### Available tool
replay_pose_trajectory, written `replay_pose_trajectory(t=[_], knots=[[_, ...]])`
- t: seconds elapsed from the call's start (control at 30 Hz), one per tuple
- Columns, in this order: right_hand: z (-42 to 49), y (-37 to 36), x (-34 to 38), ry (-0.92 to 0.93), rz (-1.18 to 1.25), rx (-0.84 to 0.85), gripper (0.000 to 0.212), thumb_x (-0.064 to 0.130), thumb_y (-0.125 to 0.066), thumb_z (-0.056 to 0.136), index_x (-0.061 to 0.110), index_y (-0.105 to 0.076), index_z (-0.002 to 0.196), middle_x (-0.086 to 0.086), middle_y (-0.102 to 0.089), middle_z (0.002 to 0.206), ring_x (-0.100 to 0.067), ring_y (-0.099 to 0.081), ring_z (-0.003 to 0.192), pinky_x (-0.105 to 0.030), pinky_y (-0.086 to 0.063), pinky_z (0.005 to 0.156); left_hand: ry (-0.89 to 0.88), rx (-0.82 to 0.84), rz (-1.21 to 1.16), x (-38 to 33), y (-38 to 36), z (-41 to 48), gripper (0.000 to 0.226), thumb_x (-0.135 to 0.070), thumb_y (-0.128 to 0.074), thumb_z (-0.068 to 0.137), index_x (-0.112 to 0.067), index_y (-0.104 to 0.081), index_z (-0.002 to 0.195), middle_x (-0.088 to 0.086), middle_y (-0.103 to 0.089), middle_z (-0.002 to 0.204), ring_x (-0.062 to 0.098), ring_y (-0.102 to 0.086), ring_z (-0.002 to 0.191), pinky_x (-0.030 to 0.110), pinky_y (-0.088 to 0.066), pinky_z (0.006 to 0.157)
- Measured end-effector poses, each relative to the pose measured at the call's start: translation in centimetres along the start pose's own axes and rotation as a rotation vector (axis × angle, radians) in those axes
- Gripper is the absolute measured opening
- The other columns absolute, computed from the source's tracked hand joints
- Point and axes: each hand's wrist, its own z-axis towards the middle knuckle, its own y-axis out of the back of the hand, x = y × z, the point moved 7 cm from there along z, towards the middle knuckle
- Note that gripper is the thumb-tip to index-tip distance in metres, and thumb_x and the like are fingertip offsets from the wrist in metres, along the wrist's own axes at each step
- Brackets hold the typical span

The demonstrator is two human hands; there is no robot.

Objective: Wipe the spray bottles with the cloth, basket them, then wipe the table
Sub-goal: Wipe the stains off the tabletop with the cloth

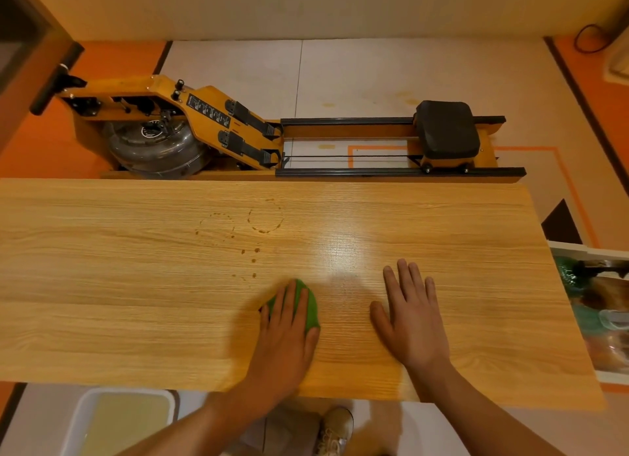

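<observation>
Table point(136, 302), cloth point(309, 304) under left hand point(285, 336)

Under my left hand point(284, 333) the cloth point(310, 306) is green; the table point(136, 285) around it is pale wood grain, with brown ring stains point(265, 217) ahead of that hand

Bunched green cloth point(311, 307) pressed onto tabletop under left hand point(284, 340), lower centre of frame. Long light-wood laminate table point(136, 292) spanning frame width; brown ring marks and droplets point(255, 232) seen mid-frame. White-rimmed basket point(578, 251) at right edge, contents blurred.
</observation>
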Motion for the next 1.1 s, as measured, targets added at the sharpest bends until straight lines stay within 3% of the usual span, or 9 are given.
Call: replay_pose_trajectory(t=[0.2,0.33,0.6,1.1], knots=[[0.0,-0.1,-0.1,0.003,0.003,-0.017,0.070,0.055,-0.029,0.103,0.017,-0.027,0.162,-0.011,-0.013,0.170,-0.026,-0.001,0.159,-0.050,-0.007,0.127,-0.001,-0.034,0.030,0.5,2.3,5.1,0.072,-0.054,-0.002,0.098,-0.023,0.021,0.159,-0.002,0.033,0.164,0.018,0.029,0.152,0.042,0.018,0.121],[0.2,-0.2,-0.1,-0.010,-0.004,-0.035,0.069,0.055,-0.029,0.103,0.017,-0.030,0.161,-0.010,-0.016,0.170,-0.026,-0.004,0.159,-0.051,-0.009,0.127,0.051,-0.074,0.013,1.3,5.5,12.7,0.067,-0.042,-0.023,0.110,-0.016,0.008,0.164,0.005,0.020,0.171,0.023,0.017,0.158,0.047,0.007,0.126],[0.3,-0.3,-0.3,-0.002,0.029,-0.050,0.067,0.052,-0.036,0.102,0.017,-0.034,0.159,-0.010,-0.020,0.169,-0.027,-0.009,0.159,-0.051,-0.012,0.126,0.008,-0.060,0.046,2.2,10.0,21.6,0.065,-0.042,-0.023,0.111,-0.011,-0.001,0.165,0.013,0.010,0.172,0.032,0.009,0.159,0.055,0.000,0.126],[0.2,-0.1,-0.3,0.002,0.055,-0.046,0.066,0.052,-0.037,0.103,0.017,-0.032,0.160,-0.009,-0.017,0.170,-0.025,-0.004,0.159,-0.052,-0.012,0.126,0.004,0.029,0.075,5.0,11.3,22.3,0.067,-0.044,-0.025,0.111,-0.013,0.002,0.165,0.011,0.013,0.172,0.032,0.009,0.159,0.055,-0.001,0.126]])
